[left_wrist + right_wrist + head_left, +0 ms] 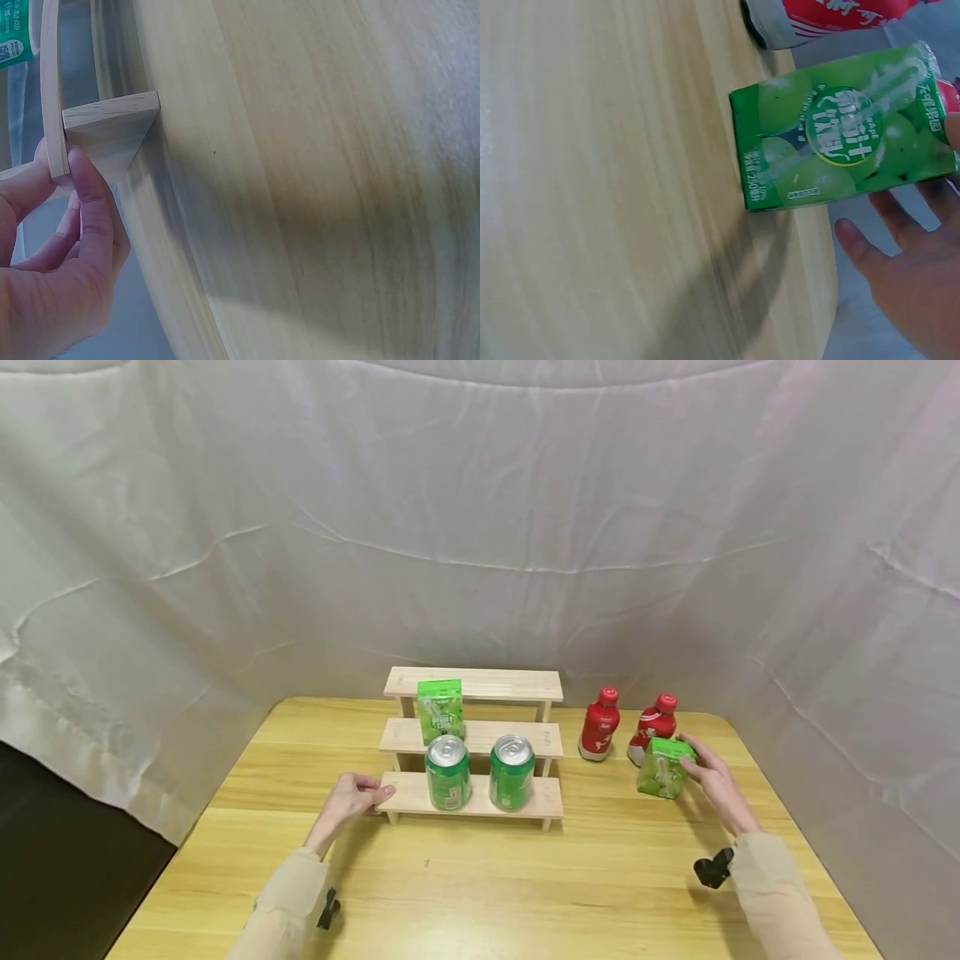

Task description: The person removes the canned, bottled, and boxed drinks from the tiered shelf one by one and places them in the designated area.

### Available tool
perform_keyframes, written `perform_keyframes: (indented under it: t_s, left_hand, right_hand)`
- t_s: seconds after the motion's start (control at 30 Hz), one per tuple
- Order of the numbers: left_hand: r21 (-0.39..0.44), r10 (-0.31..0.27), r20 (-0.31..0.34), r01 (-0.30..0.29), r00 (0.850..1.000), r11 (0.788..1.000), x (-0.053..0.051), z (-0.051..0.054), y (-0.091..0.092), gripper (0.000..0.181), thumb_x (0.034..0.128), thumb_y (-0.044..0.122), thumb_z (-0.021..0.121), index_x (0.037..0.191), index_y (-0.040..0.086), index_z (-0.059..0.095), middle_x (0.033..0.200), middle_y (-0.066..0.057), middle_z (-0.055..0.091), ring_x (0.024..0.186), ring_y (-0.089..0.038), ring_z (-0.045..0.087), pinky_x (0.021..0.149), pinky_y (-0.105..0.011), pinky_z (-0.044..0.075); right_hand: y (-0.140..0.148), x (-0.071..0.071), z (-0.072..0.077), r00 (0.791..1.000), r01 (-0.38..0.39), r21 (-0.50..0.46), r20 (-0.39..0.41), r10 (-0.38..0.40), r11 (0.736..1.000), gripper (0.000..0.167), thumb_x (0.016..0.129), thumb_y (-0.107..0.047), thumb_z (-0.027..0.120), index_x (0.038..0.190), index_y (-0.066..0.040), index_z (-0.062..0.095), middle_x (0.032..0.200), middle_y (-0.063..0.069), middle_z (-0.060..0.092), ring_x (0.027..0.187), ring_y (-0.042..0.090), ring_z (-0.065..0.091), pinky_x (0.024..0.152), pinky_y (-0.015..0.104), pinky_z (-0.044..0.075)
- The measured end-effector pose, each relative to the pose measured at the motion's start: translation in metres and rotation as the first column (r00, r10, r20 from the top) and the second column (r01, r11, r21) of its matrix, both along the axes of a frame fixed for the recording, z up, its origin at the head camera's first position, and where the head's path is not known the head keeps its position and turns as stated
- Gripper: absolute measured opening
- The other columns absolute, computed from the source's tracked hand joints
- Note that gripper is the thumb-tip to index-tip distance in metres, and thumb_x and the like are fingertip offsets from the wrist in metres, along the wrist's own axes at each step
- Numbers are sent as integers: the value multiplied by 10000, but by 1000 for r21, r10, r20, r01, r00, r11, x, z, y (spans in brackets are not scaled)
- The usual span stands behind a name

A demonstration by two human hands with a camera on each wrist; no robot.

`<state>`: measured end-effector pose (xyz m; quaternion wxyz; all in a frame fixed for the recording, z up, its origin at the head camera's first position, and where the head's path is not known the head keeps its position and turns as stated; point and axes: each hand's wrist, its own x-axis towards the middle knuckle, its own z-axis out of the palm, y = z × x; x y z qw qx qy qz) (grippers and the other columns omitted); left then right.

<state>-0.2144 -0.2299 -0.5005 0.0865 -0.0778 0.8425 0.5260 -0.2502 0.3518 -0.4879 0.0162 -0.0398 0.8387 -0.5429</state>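
At the three-step wooden display stand [480, 682], my left hand [358, 797] pinches the left end of the lowest step [51, 97] between thumb and fingers. To the right, my right hand [712, 777] holds a green grape juice box [664, 768] near its top. In the right wrist view that juice box [840, 131] shows its printed front, and part of the hand [922, 262] is cut off by the frame. Whether the box's base touches the table cannot be told. Another green juice box [441, 710] stands on the middle step.
On the lowest step stand two green cans, a left can [447, 774] and a right can [513, 774]. Two red bottles, one nearer the stand [599, 727] and one behind the held box [652, 725], are on the wooden table [480, 893]. Grey curtain [480, 527] hangs around it.
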Motion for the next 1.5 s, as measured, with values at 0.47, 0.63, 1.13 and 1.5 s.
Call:
perform_keyframes:
  t_s: [0.47, 0.63, 1.13, 1.5]
  left_hand:
    - [14, 3, -3, -3, 1000, 1000, 0, 1, 0, 397, 917, 178, 742, 1110, -152, 637, 845, -133, 729, 678, -113, 648, 723, -303, 618]
    - [9, -2, -12, 2, 1000, 1000, 0, 0, 0, 394, 917, 178, 741, 1102, -154, 637, 845, -137, 727, 674, -115, 648, 718, -302, 616]
    - [33, -8, -18, 9, 1000, 999, 0, 0, 0, 376, 924, 162, 731, 1097, -158, 637, 871, -131, 710, 682, -116, 633, 716, -303, 624]
    - [51, -31, -22, 32, 999, 998, -1, -1, -2, 384, 932, 151, 720, 1105, -178, 621, 868, -133, 707, 688, -113, 639, 729, -337, 639]
  right_hand:
    - [-13, 0, 5, 984, 114, 60, -147, -104, 992, 620, 1061, -111, 418, 1595, 4, 126, 1625, 341, 146, 1510, 534, 67, 1238, 690, 56]
    - [-33, -2, 30, 952, 202, 151, -263, -157, 968, 536, 1059, -175, 468, 1546, -5, 324, 1599, 314, 281, 1478, 541, 208, 1187, 748, 144]
    - [-131, -7, 103, 935, 20, 274, -347, 80, 962, 540, 1018, -252, 584, 1486, -31, 432, 1508, 247, 457, 1359, 454, 442, 1119, 643, 385]
    - [-216, -19, 135, 922, -202, 381, -236, 306, 902, 590, 993, -315, 621, 1470, -16, 445, 1513, 206, 477, 1440, 375, 414, 1215, 572, 332]
